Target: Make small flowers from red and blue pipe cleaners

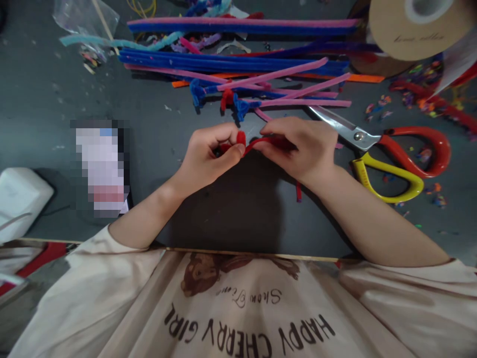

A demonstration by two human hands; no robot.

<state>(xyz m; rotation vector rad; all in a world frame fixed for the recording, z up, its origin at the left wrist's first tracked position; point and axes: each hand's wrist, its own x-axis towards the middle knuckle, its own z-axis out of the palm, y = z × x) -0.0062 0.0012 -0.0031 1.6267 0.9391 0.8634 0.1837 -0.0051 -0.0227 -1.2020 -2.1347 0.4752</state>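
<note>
A red pipe cleaner (pixel 252 146) runs between my two hands above the dark table. My left hand (pixel 210 156) pinches its bent end, and a short red loop stands up by the thumb. My right hand (pixel 300 144) grips the other stretch between thumb and fingers; a red tail hangs out below the palm. Just beyond my fingers lie pink pipe cleaners (pixel 305 103) with twisted blue heads (pixel 243 105) and a red one (pixel 226 99). Large scissors (pixel 359 136) with one red and one yellow handle rest to the right of my right hand, their blades partly hidden behind it.
Straight blue pipe cleaners (pixel 223 60) are bundled across the back. A ribbon spool (pixel 421 37) stands at the back right, amid fuzzy scraps (pixel 380 105). On the left are a blurred-out phone (pixel 102 171), a white box (pixel 24 196) and a plastic bag (pixel 84 20).
</note>
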